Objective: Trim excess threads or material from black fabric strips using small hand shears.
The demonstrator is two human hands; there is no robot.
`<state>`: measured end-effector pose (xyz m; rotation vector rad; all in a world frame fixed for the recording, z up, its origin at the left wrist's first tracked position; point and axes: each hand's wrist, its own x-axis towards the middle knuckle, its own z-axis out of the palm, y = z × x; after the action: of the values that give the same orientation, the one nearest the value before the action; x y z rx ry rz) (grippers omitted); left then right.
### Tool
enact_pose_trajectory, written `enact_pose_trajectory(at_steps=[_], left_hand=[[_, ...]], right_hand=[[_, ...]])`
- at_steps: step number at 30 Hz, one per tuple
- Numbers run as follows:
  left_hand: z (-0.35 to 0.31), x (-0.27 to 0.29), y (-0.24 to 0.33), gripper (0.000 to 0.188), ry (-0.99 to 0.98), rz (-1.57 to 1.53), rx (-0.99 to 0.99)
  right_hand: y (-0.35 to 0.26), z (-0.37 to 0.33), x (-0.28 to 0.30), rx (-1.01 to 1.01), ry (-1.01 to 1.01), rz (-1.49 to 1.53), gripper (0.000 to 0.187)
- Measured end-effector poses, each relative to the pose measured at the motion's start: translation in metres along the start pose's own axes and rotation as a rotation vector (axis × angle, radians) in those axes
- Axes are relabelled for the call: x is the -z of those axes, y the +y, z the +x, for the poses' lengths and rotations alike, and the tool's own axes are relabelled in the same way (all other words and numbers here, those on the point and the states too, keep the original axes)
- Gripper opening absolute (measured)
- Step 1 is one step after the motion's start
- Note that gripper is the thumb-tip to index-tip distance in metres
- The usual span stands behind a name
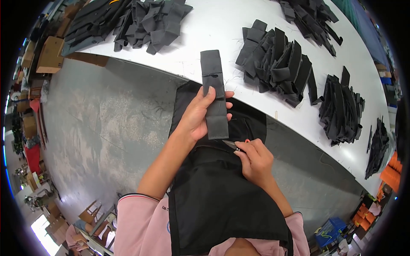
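Note:
A dark grey fabric strip (pixel 217 121) with stitched seams lies upright across my left hand (pixel 196 113). The thumb presses on its front, and the fingertips show past its right edge. Near the middle of its upper half is a small dark slit or gap. My right hand (pixel 257 161) is closed round a pair of small thread snips (pixel 229 144) with a red-orange part. Their pointed metal blades are just below the strip's lower end; whether they touch it I cannot tell. A black apron (pixel 226 192) covers my lap beneath both hands.
A white table (pixel 205 32) slants across in front of me. On it lie piles of similar dark strips (pixel 277 64), another bundle (pixel 341 111), and stacked dark fabric (pixel 96 21) at the far left. Cardboard boxes (pixel 50 55) stand at left, a blue crate (pixel 331 230) lower right. Another person (pixel 77 234) sits at lower left.

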<state>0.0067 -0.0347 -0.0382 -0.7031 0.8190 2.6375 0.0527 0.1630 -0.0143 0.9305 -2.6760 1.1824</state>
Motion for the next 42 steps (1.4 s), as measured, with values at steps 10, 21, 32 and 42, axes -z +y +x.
enact_pose_trajectory(at_steps=[10, 21, 32, 42], left_hand=[[-0.002, -0.001, 0.002, 0.037, 0.001, 0.028, -0.009], [-0.01, -0.009, 0.004, 0.046, -0.092, 0.099, -0.022], [-0.004, -0.005, -0.003, 0.045, -0.108, 0.048, -0.031], [-0.001, -0.003, -0.004, 0.037, -0.014, -0.001, -0.031]], right_hand=[[-0.002, 0.016, 0.012, 0.027, -0.082, -0.035, 0.024], [-0.011, 0.042, 0.018, -0.344, -0.092, 0.36, 0.031], [0.007, 0.048, -0.02, -0.555, -0.049, 0.701, 0.015], [-0.005, 0.039, -0.012, -0.184, -0.07, 0.472, 0.022]])
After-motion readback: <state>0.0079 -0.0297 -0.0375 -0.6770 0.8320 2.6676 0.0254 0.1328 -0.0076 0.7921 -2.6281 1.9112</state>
